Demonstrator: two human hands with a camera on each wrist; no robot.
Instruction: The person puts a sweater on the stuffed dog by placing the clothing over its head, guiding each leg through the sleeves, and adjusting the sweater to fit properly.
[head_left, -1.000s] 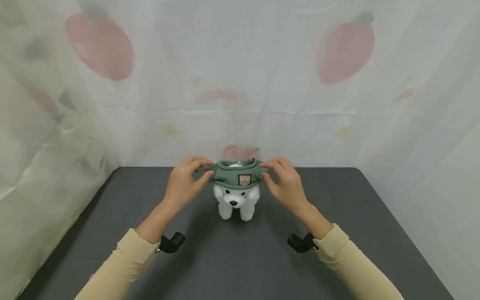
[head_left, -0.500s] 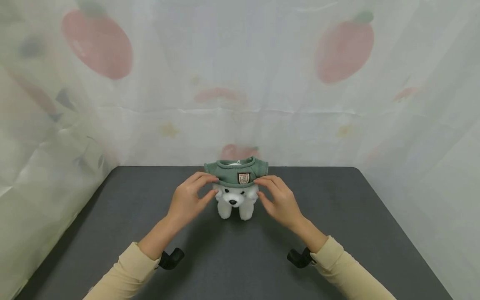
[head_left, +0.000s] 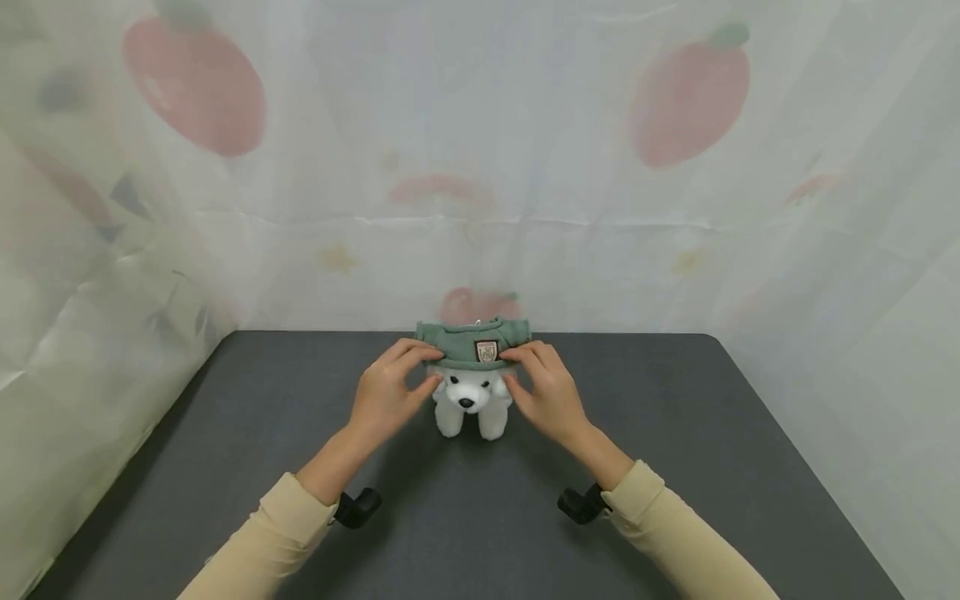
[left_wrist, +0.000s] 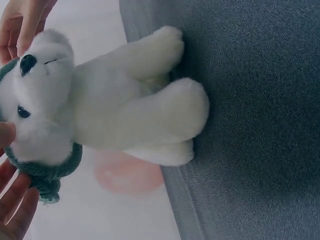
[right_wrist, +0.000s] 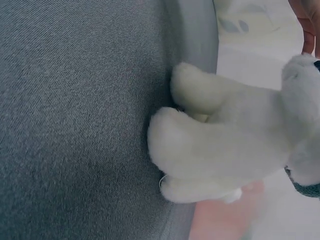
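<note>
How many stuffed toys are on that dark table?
1. A white plush dog stands at the table's far middle, between the left hand and right hand, which pinch the green sweater over its head.

A staged recording booth: dark grey table (head_left: 675,467) enclosed by strawberry-print curtain (head_left: 675,167) walls

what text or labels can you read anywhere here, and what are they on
No text can be read in any view.
Badge on the front of the green sweater, which sits over the head of the white plush dog: a small shield-shaped patch, its marks too small and blurred to read.
The left hand and right hand pinch the sweater's hem; neither covers the badge.
Curtain: fruit pictures only, no words.
</note>
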